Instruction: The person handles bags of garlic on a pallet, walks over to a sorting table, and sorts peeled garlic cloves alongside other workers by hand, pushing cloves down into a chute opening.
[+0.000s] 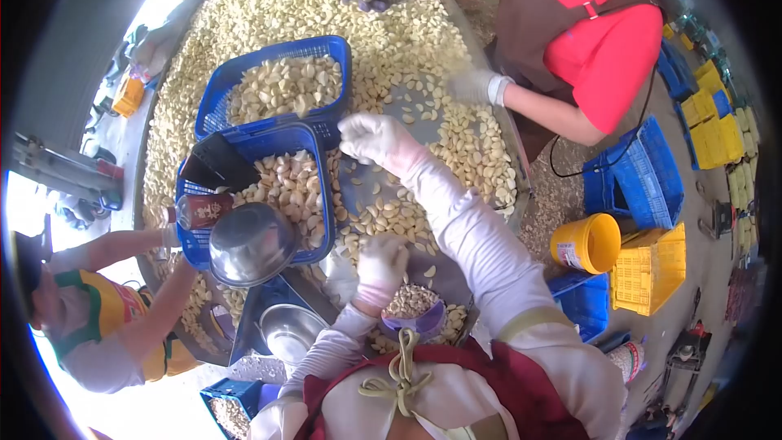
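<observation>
My right hand point(373, 138), in a white glove, is beside the right rim of the lower blue basket point(327, 212); its fingers are bent, and what they hold, if anything, is too small to tell. Closer to my body, my left hand point(383, 265), also gloved, has its fingers curled above the metal table; its contents are hidden. Peeled garlic cloves point(391, 216) lie between my hands. Just below my left hand stands a purple bowl point(430, 322) of small pieces. The lower basket holds unpeeled-looking cloves, a steel bowl point(252, 244) and a red-labelled container point(204, 210).
Another blue basket point(350, 73) of cloves stands behind. A co-worker in red point(607, 41) works at the right edge, another person point(106, 318) at the left. A steel bowl point(292, 330) is near my left forearm. A yellow bucket point(603, 243) and crates stand at right.
</observation>
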A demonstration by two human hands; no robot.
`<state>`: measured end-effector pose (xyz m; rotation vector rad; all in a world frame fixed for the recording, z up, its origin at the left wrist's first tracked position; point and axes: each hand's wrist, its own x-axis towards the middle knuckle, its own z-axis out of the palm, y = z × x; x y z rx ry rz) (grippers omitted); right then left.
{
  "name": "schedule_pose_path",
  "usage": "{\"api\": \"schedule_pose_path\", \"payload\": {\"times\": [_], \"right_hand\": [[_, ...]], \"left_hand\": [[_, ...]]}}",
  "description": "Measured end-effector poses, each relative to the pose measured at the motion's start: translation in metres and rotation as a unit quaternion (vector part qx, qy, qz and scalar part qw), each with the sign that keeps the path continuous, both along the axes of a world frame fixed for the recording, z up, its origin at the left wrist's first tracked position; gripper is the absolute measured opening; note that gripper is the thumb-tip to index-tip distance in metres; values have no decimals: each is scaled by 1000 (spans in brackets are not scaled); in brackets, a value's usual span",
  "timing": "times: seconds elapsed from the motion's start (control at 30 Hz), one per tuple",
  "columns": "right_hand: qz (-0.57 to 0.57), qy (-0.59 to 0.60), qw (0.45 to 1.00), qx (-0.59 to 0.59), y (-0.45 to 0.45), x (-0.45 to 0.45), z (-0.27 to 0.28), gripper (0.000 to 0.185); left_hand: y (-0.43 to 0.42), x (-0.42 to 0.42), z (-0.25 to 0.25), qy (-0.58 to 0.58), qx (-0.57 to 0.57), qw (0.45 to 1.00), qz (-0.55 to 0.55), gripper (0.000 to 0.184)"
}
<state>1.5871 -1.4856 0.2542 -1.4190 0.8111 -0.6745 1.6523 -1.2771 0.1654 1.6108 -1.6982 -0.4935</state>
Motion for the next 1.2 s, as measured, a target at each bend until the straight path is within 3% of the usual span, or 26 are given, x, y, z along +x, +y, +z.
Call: {"api": "schedule_pose_path", "payload": {"times": [0.07, 0.1, 0.17, 0.2, 0.33, 0.4, 0.43, 0.5, 0.63, 0.83, 0.87, 0.9, 0.93, 0.97, 1.03, 1.07, 1.1, 1.13, 1.17, 1.2], "right_hand": [[53, 280, 949, -134, -5, -18, -23, 34], [79, 420, 887, -175, -1, -28, -54, 33], [46, 409, 837, -361, 15, -48, -100, 33], [21, 403, 840, -363, 17, -47, -115, 34], [-15, 473, 815, -334, 19, -33, -116, 26], [131, 543, 808, -190, 11, -31, -87, 17], [129, 543, 808, -190, 12, -30, -90, 17], [-115, 512, 788, -322, 16, -22, -113, 16], [-144, 547, 772, -291, 3, -3, -144, 17], [-40, 498, 770, -397, 2, -43, -112, 16], [2, 357, 911, -206, 5, -58, -74, 17], [43, 190, 981, 1, 5, -74, -54, 19], [43, 193, 980, 3, 1, -92, -59, 19], [-19, 239, 967, -87, -3, -113, -73, 22], [-140, 319, 899, -265, -11, -156, -108, 34], [-198, 354, 844, -350, -12, -174, -119, 41], [-251, 384, 776, -433, -10, -186, -123, 48], [-150, 531, 784, -285, 6, -164, -99, 60], [-155, 608, 703, -335, 30, -130, -92, 71], [-21, 630, 724, -279, 35, -108, -64, 82]], "left_hand": [[1, -9, 0, 22, 11, 1000, -1, 16], [1, -13, -1, 48, 25, 999, -4, 16], [-1, -13, -6, 67, 33, 997, -1, 17], [-2, -12, -8, 68, 44, 997, -7, 18], [-3, -7, -11, 65, 68, 995, -23, 21], [-4, -1, -7, 56, 81, 995, -28, 24], [-3, -1, -8, 55, 80, 995, -30, 24], [-1, -2, -14, 52, 90, 994, -26, 24], [-2, -3, -14, 49, 97, 993, -37, 24], [4, 6, -13, 76, 83, 993, -33, 22], [5, 11, -7, 71, 59, 995, -22, 21], [4, 16, -5, 69, 36, 997, -12, 21], [4, 27, -15, 49, 46, 998, 7, 21], [8, 36, -20, 18, 37, 997, 70, 18], [10, 63, -31, -52, 57, 996, 53, 40], [6, 58, -28, -48, 60, 996, 51, 40], [-2, 48, -21, -125, 61, 989, 58, 58], [-10, 38, -14, -202, 62, 975, 66, 76], [-18, 30, -8, -200, 62, 976, 67, 76], [-27, 25, -3, -280, 123, 951, 34, 92]]}}
